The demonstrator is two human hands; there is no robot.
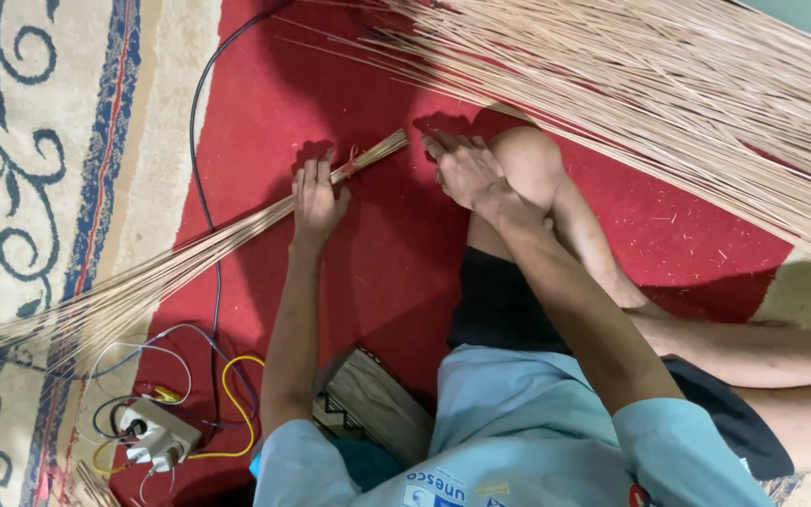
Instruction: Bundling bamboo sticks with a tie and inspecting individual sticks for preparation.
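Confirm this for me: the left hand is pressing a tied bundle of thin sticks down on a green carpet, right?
Not quite. The carpet is red, not green. The head view shows the left hand pressing the tied bundle of thin sticks down on it, just as you said.

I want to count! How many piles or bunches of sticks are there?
2. A tied bunch of sticks lies under the left hand; a big loose pile of sticks spreads at top right, running past the picture's edge.

Tied stick bundle flat on carpet
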